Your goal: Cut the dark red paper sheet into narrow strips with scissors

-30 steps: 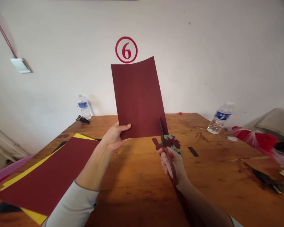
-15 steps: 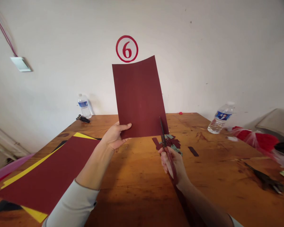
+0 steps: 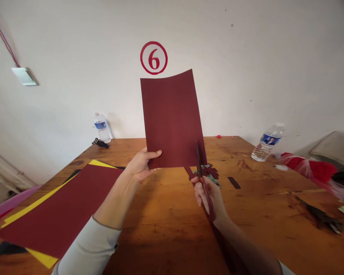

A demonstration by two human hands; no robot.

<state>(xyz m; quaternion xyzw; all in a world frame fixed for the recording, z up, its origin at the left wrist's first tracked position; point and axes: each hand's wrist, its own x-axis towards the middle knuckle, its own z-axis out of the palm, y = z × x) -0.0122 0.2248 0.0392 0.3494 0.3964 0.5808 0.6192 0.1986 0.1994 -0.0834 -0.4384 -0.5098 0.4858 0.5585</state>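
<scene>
My left hand (image 3: 141, 165) is closed on the lower left corner of a dark red paper sheet (image 3: 172, 118), holding it upright above the wooden table (image 3: 166, 214). My right hand (image 3: 210, 196) grips a pair of scissors (image 3: 200, 168) whose blades point up into the sheet's lower right edge. A narrow strip of the sheet lies to the right of the blades. Just behind the right hand, a small heap of dark red and grey-green paper scraps (image 3: 210, 173) lies on the table.
A stack of dark red, yellow and black sheets (image 3: 54, 214) lies at the left. Two water bottles (image 3: 102, 129) (image 3: 267, 142) stand near the wall. A second pair of scissors (image 3: 321, 217) and a red plastic bag (image 3: 309, 168) lie at the right.
The held sheet and both hands have shifted slightly to the right. The scissor blades have moved a little further up into the sheet's lower edge.
</scene>
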